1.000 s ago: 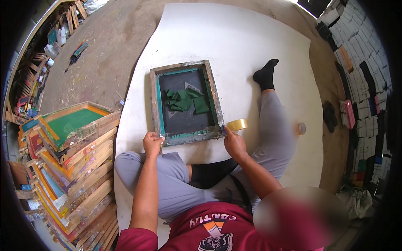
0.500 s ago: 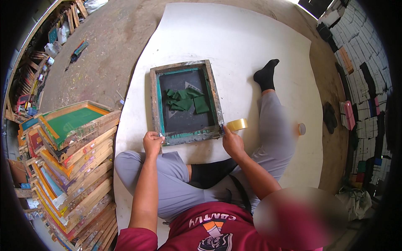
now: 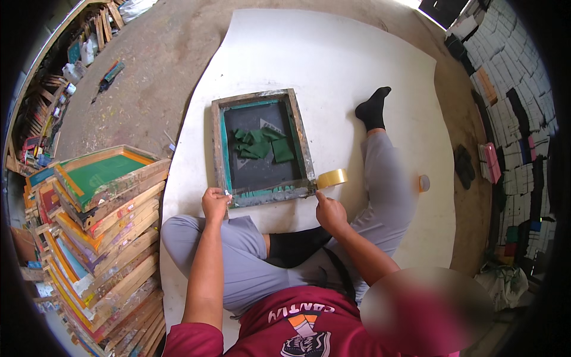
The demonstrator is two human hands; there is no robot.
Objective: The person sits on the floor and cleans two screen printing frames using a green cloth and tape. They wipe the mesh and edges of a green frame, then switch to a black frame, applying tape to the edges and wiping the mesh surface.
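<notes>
A wooden-edged printing screen (image 3: 302,134) with dark mesh and green margins lies on the white sheet before me. Several dark green cloth-like pieces (image 3: 256,143) rest on its mesh. At the screen's near left corner my left hand (image 3: 215,204) is closed in a pinch on the end of a clear tape strip. The strip seems to run along the near side toward a roll of yellowish tape (image 3: 332,178) at the near right corner. Just below that roll is my right hand (image 3: 331,213), index finger extended toward the corner, other fingers curled and partly hidden.
A tall stack of paint-stained wooden screens (image 3: 113,232) stands close on my left. My legs lie around the screen on the white sheet (image 3: 333,53). A small round roll (image 3: 423,183) is beyond my right leg. White stacks (image 3: 505,119) line the right side.
My right index finger has drawn slightly back toward me from the screen's near right corner. My left hand keeps its place at the left corner. The view has shifted a little.
</notes>
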